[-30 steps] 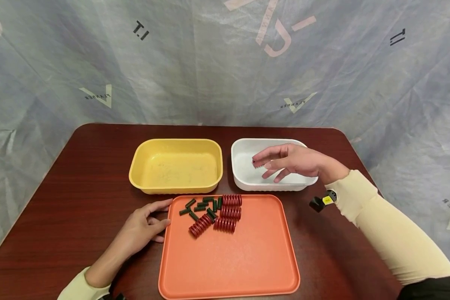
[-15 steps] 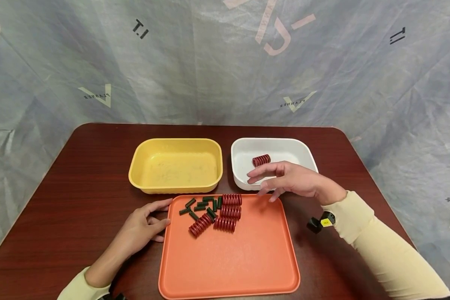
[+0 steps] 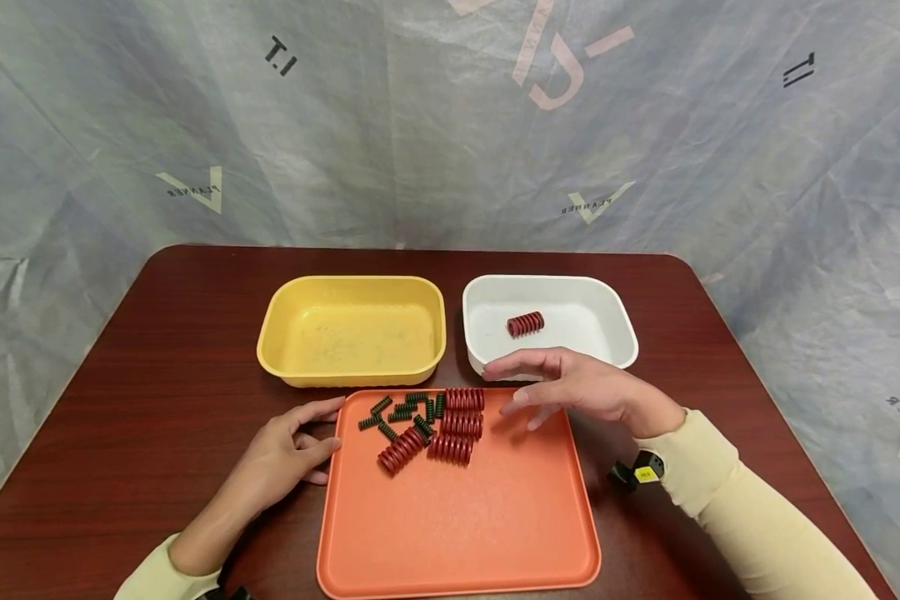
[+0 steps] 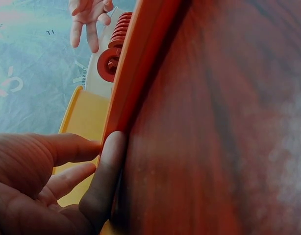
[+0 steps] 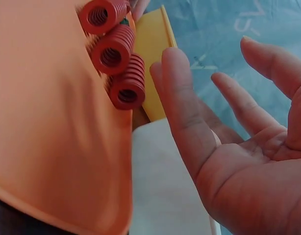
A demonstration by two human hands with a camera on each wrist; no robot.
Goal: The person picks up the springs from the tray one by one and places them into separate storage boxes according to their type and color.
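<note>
Touching the left rim of the orange tray (image 3: 457, 533) with thumb and fingertips of the left hand (image 3: 281, 450), but honestly not managing to tell whether actually pinching or just leaning. Hovering the right hand (image 3: 577, 383) over the tray's far right part, with fingers spread loose and wide. Looking at four red springs (image 3: 462, 426) lying on the tray between both hands: three lined up just left of the right fingertips, one slanting nearer the left hand. Also spotting small green springs (image 3: 439, 406) bunching up beside those, toward the left hand. Seeing one more red spring (image 3: 526, 324) lying in the white tub (image 3: 585, 321), just past the right hand, with the yellow tub (image 3: 360, 333) sitting next door.
</note>
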